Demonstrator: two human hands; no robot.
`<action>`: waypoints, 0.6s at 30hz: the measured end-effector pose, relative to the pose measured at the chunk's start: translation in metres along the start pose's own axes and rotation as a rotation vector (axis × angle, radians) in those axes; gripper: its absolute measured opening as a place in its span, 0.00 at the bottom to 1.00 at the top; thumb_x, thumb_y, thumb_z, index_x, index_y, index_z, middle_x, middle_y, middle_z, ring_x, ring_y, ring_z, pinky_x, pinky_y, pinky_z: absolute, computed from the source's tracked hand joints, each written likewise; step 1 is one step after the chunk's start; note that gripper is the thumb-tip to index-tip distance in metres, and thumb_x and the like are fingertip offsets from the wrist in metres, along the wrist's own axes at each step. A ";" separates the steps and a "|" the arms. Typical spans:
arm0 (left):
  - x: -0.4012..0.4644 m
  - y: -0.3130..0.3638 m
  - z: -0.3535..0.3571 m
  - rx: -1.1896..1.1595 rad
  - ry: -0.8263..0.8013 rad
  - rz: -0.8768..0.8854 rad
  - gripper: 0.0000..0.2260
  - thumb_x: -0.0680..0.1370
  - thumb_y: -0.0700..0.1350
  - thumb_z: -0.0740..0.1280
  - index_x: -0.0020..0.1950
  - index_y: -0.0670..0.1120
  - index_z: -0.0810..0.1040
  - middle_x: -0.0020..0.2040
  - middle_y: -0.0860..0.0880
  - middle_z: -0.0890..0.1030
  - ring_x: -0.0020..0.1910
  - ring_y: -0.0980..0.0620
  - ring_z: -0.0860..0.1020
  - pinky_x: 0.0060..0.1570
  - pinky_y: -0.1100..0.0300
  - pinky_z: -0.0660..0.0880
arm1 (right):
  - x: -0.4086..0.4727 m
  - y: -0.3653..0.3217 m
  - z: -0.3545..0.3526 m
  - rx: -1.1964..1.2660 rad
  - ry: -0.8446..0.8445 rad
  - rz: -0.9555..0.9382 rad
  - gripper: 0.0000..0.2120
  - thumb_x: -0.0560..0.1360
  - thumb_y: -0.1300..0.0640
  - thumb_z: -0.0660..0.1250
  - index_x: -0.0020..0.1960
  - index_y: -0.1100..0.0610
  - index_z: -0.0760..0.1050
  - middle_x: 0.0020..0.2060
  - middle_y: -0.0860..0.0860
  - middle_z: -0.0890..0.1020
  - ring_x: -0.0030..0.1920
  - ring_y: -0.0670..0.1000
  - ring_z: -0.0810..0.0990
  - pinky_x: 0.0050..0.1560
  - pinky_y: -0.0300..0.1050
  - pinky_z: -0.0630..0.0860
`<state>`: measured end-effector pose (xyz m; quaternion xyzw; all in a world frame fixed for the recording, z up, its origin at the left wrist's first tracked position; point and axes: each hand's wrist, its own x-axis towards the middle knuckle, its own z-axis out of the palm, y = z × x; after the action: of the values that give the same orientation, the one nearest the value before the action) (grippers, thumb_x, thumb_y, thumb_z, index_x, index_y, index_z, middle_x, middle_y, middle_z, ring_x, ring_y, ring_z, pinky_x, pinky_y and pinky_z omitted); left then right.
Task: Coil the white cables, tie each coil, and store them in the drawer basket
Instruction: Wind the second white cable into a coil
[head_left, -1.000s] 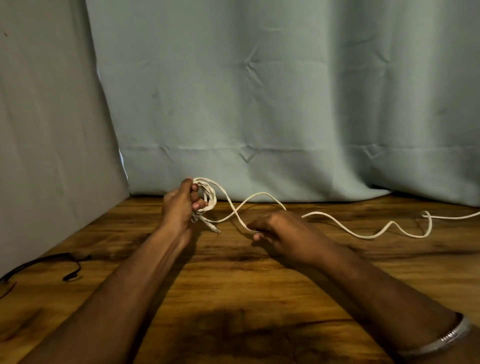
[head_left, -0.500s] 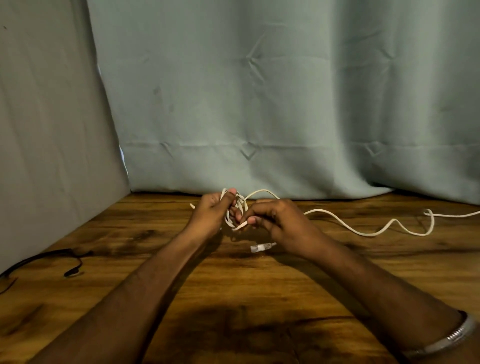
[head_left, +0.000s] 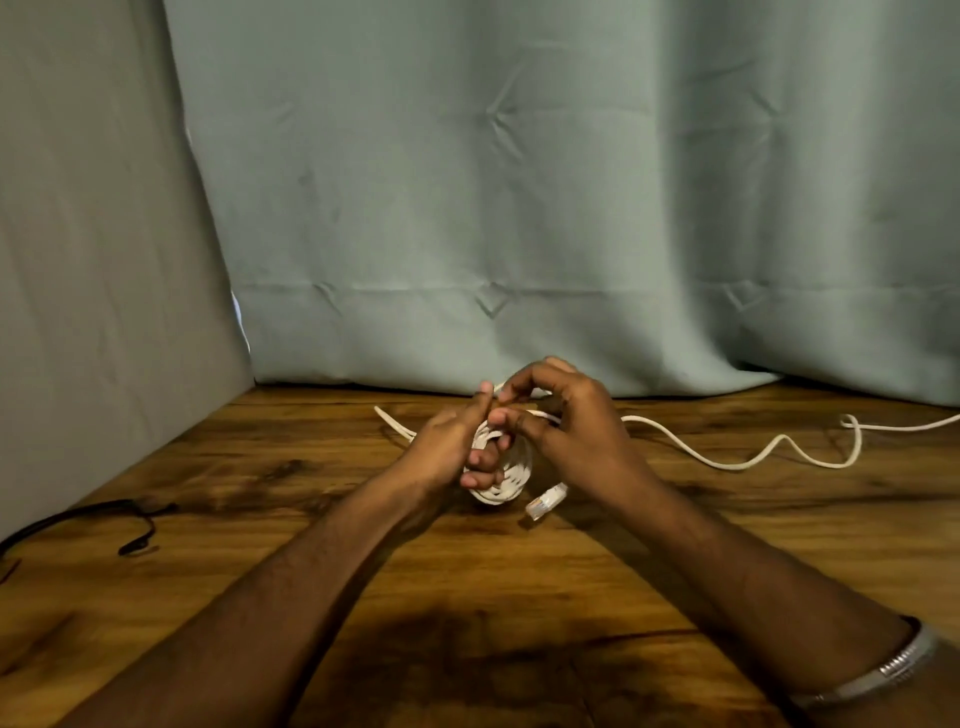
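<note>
Left grip (head_left: 457, 441) clenched on the coil (head_left: 501, 475), fingers threaded through its middle, thumb raised at the top edge. Right grip (head_left: 566, 421) pinching the cable (head_left: 727, 462) just where it meets the top of the coil, fingertips (head_left: 511, 418) touching the left thumb. Both grips now pressed together above the counter (head_left: 467, 597); a second ago held apart, left alone carrying a few loops, right drawing slack from further along. So another loop laid on, and the coil visibly thicker than before.

Just below the right grip, a plug (head_left: 545, 504) dangling off the coil's lower edge. Left of the left grip, a short white end (head_left: 392, 421) poking out along the wood. Right of the grips, the loose run trailing in waves across the counter and off the frame edge, a little shorter near the hands than a second ago, yet far from used up.

Judged from that: coiling well under way, not finished; several more loops needed before any tie. No tie and no drawer basket in sight. Likely next, a slide of the right grip outward along the slack for the next loop, left holding firm to stop the loops springing open.

Far to the left, a black lead (head_left: 104, 519) lying near the counter's edge; behind everything, a grey-green curtain (head_left: 519, 182).
</note>
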<state>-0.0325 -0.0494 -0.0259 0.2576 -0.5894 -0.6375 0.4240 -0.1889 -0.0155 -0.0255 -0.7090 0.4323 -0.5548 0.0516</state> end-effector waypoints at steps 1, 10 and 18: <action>-0.002 0.001 0.001 0.009 -0.011 -0.006 0.21 0.81 0.61 0.61 0.42 0.45 0.78 0.30 0.50 0.74 0.22 0.58 0.61 0.36 0.57 0.61 | 0.001 -0.001 -0.002 -0.011 0.024 0.033 0.07 0.74 0.56 0.78 0.49 0.52 0.81 0.47 0.47 0.82 0.52 0.46 0.82 0.53 0.45 0.79; 0.004 0.003 -0.001 -0.011 0.155 0.057 0.21 0.78 0.56 0.67 0.32 0.45 0.68 0.19 0.52 0.61 0.15 0.57 0.59 0.20 0.66 0.61 | -0.013 -0.002 0.012 0.502 -0.301 0.467 0.15 0.85 0.48 0.57 0.55 0.54 0.80 0.37 0.47 0.87 0.38 0.44 0.85 0.40 0.35 0.78; 0.014 -0.008 -0.001 -0.068 0.289 0.067 0.23 0.78 0.61 0.67 0.32 0.45 0.71 0.22 0.49 0.64 0.19 0.53 0.63 0.30 0.59 0.68 | -0.009 0.006 0.026 0.423 -0.234 0.510 0.16 0.87 0.50 0.55 0.56 0.52 0.81 0.48 0.62 0.87 0.40 0.56 0.83 0.31 0.43 0.73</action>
<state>-0.0410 -0.0619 -0.0311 0.3123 -0.5086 -0.5990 0.5338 -0.1704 -0.0234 -0.0455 -0.6105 0.4622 -0.5163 0.3836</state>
